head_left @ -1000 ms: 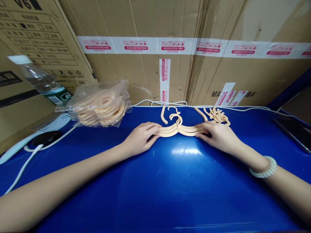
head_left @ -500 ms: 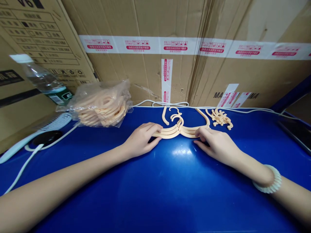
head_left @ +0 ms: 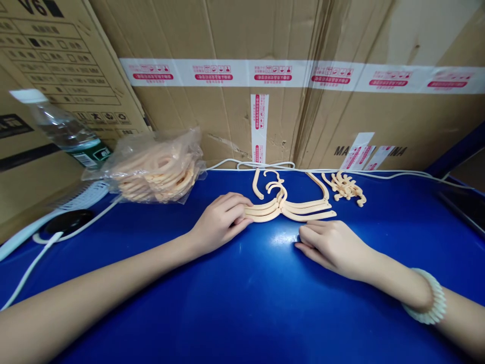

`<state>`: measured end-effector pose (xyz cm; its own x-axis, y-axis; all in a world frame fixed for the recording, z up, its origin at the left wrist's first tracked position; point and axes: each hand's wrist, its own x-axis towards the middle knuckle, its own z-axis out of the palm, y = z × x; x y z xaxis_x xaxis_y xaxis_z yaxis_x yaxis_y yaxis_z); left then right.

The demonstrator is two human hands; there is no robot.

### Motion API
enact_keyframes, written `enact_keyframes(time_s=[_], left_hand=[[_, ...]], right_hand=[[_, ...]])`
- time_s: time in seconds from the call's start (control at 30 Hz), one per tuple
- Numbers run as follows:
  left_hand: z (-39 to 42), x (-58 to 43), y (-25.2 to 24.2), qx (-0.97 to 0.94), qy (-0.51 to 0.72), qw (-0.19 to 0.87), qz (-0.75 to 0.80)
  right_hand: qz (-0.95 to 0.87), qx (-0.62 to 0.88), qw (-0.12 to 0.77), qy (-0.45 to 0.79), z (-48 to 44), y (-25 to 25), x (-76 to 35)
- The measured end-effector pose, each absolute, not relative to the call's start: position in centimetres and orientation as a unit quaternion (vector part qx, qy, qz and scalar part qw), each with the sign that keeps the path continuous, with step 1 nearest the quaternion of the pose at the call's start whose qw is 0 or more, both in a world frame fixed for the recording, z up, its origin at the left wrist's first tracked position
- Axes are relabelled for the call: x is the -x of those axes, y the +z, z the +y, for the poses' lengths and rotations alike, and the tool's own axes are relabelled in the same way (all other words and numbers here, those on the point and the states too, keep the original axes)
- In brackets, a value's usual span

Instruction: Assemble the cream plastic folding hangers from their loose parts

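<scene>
Several peach plastic clothes hangers [head_left: 303, 207] lie nested on the blue table, their hooks pointing towards the boxes. My left hand [head_left: 220, 222] pinches the left ends of these hangers between thumb and fingers. Just in front of their right arms, my right hand [head_left: 333, 247] rests apart from them with its fingers curled in; I see nothing in it. Loose hanger arms, one a curved piece [head_left: 257, 184] at the left and another [head_left: 318, 187] at the right, lie behind the stack. A small pile of peach hooks [head_left: 346, 188] sits farther right.
A clear plastic bag [head_left: 155, 167] full of peach hanger parts lies at the left. Beside it are a water bottle [head_left: 60, 126], a pale blue hairbrush [head_left: 56, 215] and a round black object [head_left: 70, 222] with a white cable. Taped cardboard boxes [head_left: 212, 111] stand along the back.
My right hand has let go of the hangers' right ends and drawn back towards me, fingers curling in. The left hand keeps its hold. The view has shifted slightly.
</scene>
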<state>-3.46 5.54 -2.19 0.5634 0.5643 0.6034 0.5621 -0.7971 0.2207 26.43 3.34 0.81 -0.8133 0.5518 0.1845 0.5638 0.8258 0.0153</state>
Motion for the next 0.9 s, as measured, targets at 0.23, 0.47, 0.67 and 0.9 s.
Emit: enact_keyframes(time_s=[0.23,0.47,0.67,0.9], left_hand=[[5.50,3.40,-2.19,-0.870,0.359,0.022,0.337],[5.55,3.49,-2.38,-0.874,0.353,0.019,0.334],[5.65,3.42,-2.37,-0.876,0.354,0.011,0.328],[5.64,3.35,-2.28,-0.882,0.349,-0.032,0.315]], right_hand=[[-0.944,0.306,0.120,-0.007,3.40,0.76,-26.51],[-0.941,0.316,0.121,0.003,3.58,0.35,-26.70],[-0.948,0.304,0.093,0.004,3.31,1.08,-26.37],[-0.952,0.293,0.081,-0.042,3.28,0.99,-26.37]])
